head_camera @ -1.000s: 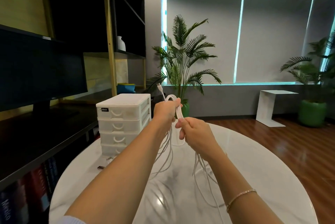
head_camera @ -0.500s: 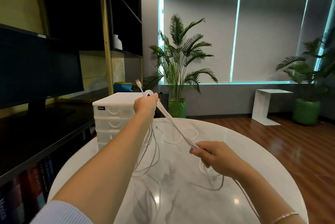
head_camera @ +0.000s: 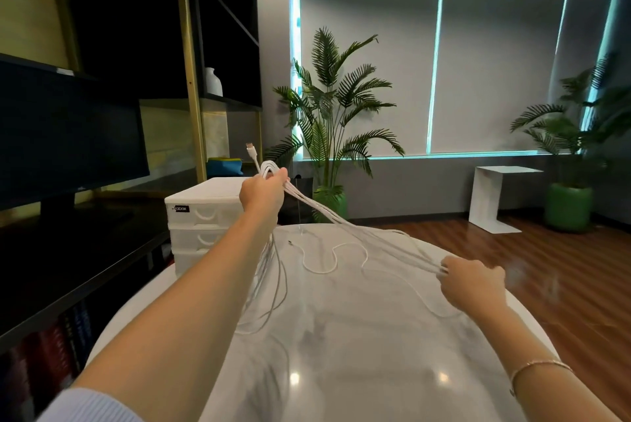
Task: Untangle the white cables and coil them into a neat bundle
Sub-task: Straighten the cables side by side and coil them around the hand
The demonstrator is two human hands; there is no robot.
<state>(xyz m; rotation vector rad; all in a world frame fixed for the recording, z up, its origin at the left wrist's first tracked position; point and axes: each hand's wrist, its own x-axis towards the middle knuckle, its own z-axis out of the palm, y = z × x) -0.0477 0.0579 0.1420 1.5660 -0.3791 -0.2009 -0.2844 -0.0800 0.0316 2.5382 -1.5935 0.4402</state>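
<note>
My left hand (head_camera: 262, 193) is raised above the round marble table (head_camera: 358, 346) and grips a bunch of white cable loops (head_camera: 345, 227) at their top, with a plug end (head_camera: 251, 148) sticking up past the fingers. Several strands run taut from there down to the right, where my right hand (head_camera: 473, 285) holds them between curled fingers. More loops (head_camera: 269, 288) hang slack from the left hand onto the table. One loose white cable (head_camera: 336, 259) lies in a wavy line on the tabletop between my hands.
A white plastic drawer unit (head_camera: 201, 217) stands at the table's left edge, close behind my left forearm. A dark shelf with a monitor (head_camera: 68, 135) runs along the left. Palm plants (head_camera: 334, 107) and a white side table (head_camera: 495, 196) stand farther back on the wooden floor.
My hands have drawn apart. The right hand slid along the strands down and to the right, stretching them taut, while the left hand moved left holding the loops.
</note>
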